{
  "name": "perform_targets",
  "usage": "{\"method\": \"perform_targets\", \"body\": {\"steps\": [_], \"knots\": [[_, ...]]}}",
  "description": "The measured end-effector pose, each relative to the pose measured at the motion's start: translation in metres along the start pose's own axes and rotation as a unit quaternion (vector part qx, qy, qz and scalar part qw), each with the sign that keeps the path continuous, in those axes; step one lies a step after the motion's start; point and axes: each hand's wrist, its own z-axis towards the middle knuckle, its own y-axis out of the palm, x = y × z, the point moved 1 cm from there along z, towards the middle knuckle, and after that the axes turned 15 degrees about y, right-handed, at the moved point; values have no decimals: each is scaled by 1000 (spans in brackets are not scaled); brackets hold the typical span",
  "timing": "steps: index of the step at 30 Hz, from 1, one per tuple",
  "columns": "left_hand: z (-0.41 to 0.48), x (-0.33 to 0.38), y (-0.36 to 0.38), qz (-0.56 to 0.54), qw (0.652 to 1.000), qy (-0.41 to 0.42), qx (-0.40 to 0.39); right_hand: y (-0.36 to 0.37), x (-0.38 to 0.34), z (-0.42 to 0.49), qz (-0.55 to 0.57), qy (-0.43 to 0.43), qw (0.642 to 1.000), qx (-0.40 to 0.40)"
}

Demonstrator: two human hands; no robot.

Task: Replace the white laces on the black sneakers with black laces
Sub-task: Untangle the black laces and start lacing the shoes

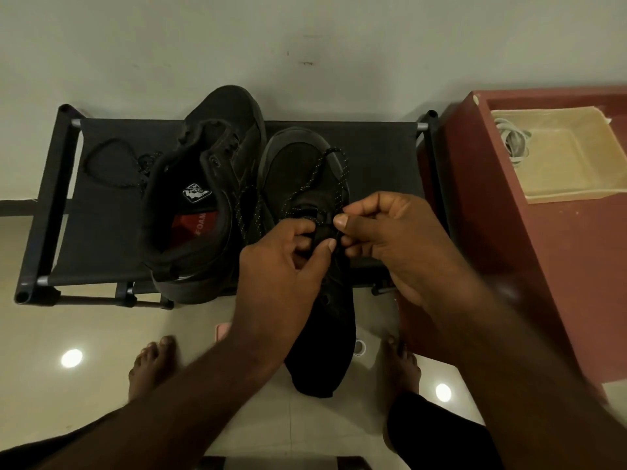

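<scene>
Both hands are in on the near black low-top sneaker [298, 164]. It lies toe to the wall across the front edge of the black fabric-topped metal-frame rack [380, 154], with its heel hanging out over the floor. The left hand [285, 262] pinches at the eyelet row, fingers curled. The right hand [390, 239] nips the end of the black round lace with pale flecks [342, 161], whose slack loop lies over the toe.

First danger: black tip, black eyelet, dim light. It looks easy to miss a hole or skip one. Second: a hard tug could drag that overhanging shoe off the front edge. The loose loop may also twist or snag.

The second black sneaker [234, 110] leans at the rack's middle; whether it is laced, I can't tell. A dark cord [101, 154] lies by the left edge. The white flat laces [512, 144] sit in the cream tray [570, 184].
</scene>
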Motion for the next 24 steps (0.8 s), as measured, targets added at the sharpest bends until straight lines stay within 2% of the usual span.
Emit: {"method": "perform_targets", "body": {"steps": [2, 11, 17, 24], "knots": [[-1, -1, 0, -26, 1000, -13, 9, 0, 0, 0, 8, 4, 1000, -1], [8, -5, 2, -24, 999, 35, -31, 0, -3, 0, 51, 28, 998, -14], [12, -6, 1, -22, 998, 29, -43, 3, -2, 0, -8, -30, 999, 30], [15, -9, -3, -39, 997, 18, -65, -3, -1, 1, -45, 0, 999, 7]]}}
